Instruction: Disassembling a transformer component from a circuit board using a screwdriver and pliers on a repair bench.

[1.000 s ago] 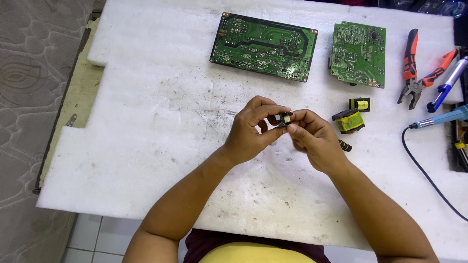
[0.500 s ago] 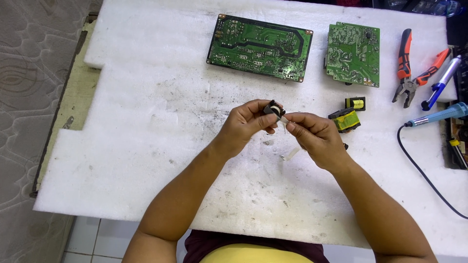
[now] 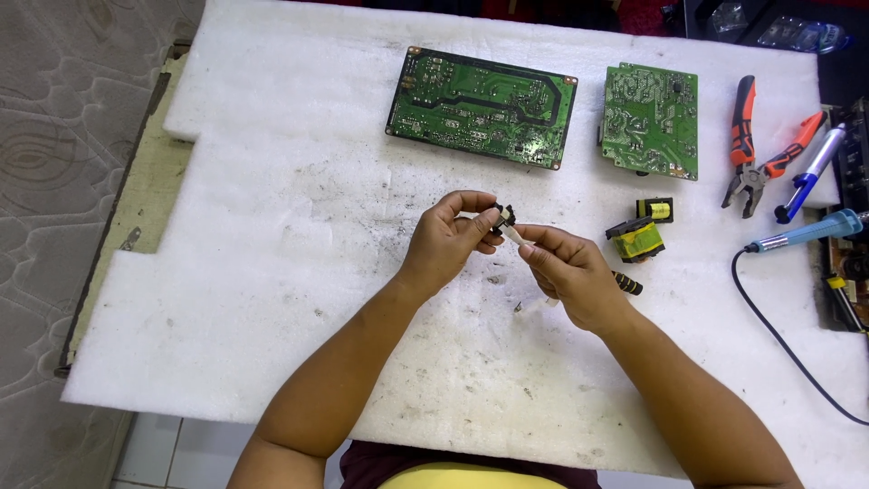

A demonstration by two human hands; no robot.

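My left hand pinches a small black electronic part between thumb and fingers, above the white foam sheet. My right hand grips a pale strip that runs from that part, its fingertips almost touching the left ones. A loose end of pale strip hangs below the right palm. Both hands meet near the middle of the sheet.
Two green circuit boards, a long one and a smaller one, lie at the back. Two yellow-taped transformers and a small black-and-yellow part sit to the right. Orange pliers, a pen-like tool and a blue soldering iron with cable lie far right.
My right hand has drawn slightly away to the right, pulling a pale strip out from the black part. The view shifted a little.
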